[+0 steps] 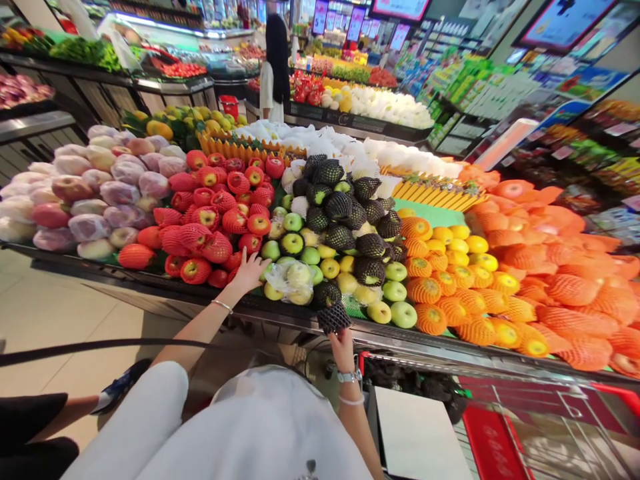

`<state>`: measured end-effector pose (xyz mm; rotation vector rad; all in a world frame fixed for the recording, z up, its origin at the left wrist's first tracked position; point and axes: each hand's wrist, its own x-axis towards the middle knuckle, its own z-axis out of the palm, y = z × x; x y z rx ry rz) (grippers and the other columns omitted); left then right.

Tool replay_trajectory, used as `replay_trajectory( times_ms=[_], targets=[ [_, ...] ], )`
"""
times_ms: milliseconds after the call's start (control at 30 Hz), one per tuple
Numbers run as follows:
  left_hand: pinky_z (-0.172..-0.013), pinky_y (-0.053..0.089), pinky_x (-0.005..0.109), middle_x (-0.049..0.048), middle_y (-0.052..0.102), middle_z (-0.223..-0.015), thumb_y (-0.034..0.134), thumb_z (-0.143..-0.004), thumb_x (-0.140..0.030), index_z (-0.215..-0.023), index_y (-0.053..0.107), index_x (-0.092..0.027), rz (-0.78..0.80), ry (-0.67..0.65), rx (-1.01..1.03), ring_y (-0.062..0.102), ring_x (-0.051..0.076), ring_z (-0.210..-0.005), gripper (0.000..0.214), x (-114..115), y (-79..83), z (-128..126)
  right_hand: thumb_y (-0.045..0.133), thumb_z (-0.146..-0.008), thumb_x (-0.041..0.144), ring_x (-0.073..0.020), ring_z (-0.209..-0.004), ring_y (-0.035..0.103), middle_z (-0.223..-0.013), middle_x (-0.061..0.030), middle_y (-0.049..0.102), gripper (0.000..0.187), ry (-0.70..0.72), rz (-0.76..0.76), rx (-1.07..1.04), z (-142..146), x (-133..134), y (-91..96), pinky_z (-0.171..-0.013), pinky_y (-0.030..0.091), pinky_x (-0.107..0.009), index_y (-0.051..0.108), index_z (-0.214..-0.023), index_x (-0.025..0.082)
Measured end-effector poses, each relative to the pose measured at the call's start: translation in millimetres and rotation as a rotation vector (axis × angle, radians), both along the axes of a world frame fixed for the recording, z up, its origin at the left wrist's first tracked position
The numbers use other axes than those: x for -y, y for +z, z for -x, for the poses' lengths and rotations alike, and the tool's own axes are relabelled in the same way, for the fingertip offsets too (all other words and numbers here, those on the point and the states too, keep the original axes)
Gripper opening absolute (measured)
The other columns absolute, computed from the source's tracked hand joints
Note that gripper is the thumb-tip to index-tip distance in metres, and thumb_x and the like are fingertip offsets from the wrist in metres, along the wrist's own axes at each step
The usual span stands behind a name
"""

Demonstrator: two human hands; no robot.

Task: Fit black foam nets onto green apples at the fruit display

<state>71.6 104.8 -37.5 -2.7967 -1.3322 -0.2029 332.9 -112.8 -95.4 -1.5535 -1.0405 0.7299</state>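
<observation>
My left hand [249, 270] reaches out to the fruit display with fingers spread, resting where the red netted apples [200, 233] meet the green apples [293, 243]. A clear bag of yellow-green apples [293, 277] lies just right of that hand. My right hand [343, 345], with a watch on its wrist, is closed on a fruit in a black foam net [333, 316] at the front edge of the display. Behind it rises a pile of black-netted fruit [345, 213].
Orange-netted fruit [550, 267] fills the right of the stand, pale wrapped fruit [90, 193] the left. The stand's dark front rim [450, 347] runs across. A red shopping cart [500, 433] is at lower right. A person with long dark hair [276, 67] stands far back.
</observation>
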Motion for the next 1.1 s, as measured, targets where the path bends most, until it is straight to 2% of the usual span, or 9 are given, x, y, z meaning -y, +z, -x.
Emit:
replay_trajectory(
  times_ms=[233,333,433,533,633,700,767,967,1100],
  targets=[
    [-0.107,0.001,0.066,0.0136,0.064,-0.106,0.071,-0.06,-0.029,-0.117,0.058,-0.019,0.004,-0.053,0.296,0.046,0.037,-0.114,0.059,-6,10.8,14,0.058,-0.071,0.028,-0.023,-0.101,0.059,-0.104,-0.0099,0.067,0.034,-0.05,-0.013,-0.037,-4,7,-9.2,-0.096,0.042,-0.043,0.063,-0.102,0.016],
    [-0.108,0.01,0.062,0.013,0.062,-0.11,0.076,-0.058,-0.033,-0.115,0.057,-0.02,-0.002,0.046,0.53,0.047,0.036,-0.112,0.062,-5,22.8,27,0.058,-0.072,0.029,-0.0233,-0.104,0.06,-0.103,-0.0101,0.069,0.036,-0.054,-0.031,-0.086,-3,8,-5.4,-0.097,0.043,-0.043,0.064,-0.104,0.015],
    [-0.104,0.028,0.052,0.0115,0.058,-0.115,0.082,-0.051,-0.037,-0.115,0.054,-0.021,0.074,0.217,0.965,0.049,0.032,-0.111,0.072,6,32.1,31,0.057,-0.073,0.03,-0.0238,-0.103,0.061,-0.101,-0.0104,0.07,0.036,-0.045,-0.064,-0.125,2,5,5.8,-0.096,0.044,-0.044,0.065,-0.105,0.015],
    [-0.088,0.044,0.038,0.0087,0.058,-0.114,0.08,-0.049,-0.051,-0.114,0.053,-0.022,0.335,0.311,1.597,0.056,0.025,-0.102,0.075,30,41.1,19,0.057,-0.074,0.027,-0.0242,-0.105,0.061,-0.104,-0.01,0.07,0.037,0.03,-0.12,-0.114,11,-4,23.6,-0.096,0.045,-0.045,0.065,-0.108,0.017],
    [-0.062,0.047,0.032,0.0116,0.065,-0.094,0.059,-0.062,-0.073,-0.103,0.06,-0.016,0.861,0.275,2.049,0.059,0.019,-0.072,0.07,61,53.4,-1,0.054,-0.075,0.022,-0.0229,-0.101,0.064,-0.101,-0.008,0.072,0.03,0.18,-0.202,0.041,26,-20,42.8,-0.093,0.048,-0.043,0.068,-0.102,0.02],
    [-0.057,0.046,0.031,0.0125,0.067,-0.087,0.052,-0.07,-0.072,-0.1,0.062,-0.014,1.13,0.255,2.146,0.057,0.017,-0.062,0.067,79,61.2,-14,0.049,-0.076,0.018,-0.0213,-0.094,0.066,-0.095,-0.0063,0.073,0.028,0.285,-0.287,0.183,42,-33,53.3,-0.087,0.052,-0.04,0.071,-0.092,0.022],
    [-0.059,0.047,0.03,0.0122,0.068,-0.091,0.058,-0.069,-0.067,-0.1,0.064,-0.014,1.208,0.276,2.195,0.06,0.018,-0.067,0.061,94,65.3,-24,0.045,-0.075,0.013,-0.0204,-0.091,0.068,-0.089,-0.0051,0.074,0.03,0.336,-0.372,0.298,61,-44,61.0,-0.082,0.055,-0.036,0.071,-0.085,0.023],
    [-0.088,0.047,0.033,0.0044,0.065,-0.109,0.081,-0.054,-0.045,-0.113,0.058,-0.023,0.947,0.291,2.201,0.059,0.022,-0.103,0.067,121,58.6,-38,0.046,-0.073,0.009,-0.0229,-0.107,0.063,-0.107,-0.0086,0.071,0.04,0.171,-0.429,0.415,101,-60,73.7,-0.09,0.054,-0.038,0.067,-0.105,0.02],
    [-0.096,0.043,0.035,0.0047,0.056,-0.126,0.079,-0.057,-0.047,-0.129,0.043,-0.029,0.826,0.231,2.086,0.054,0.024,-0.114,0.082,131,56.0,-38,0.053,-0.077,0.017,-0.0238,-0.127,0.048,-0.126,-0.0073,0.061,0.043,0.257,-0.329,0.283,101,-57,85.1,-0.108,0.039,-0.045,0.059,-0.119,0.022]
  ],
)
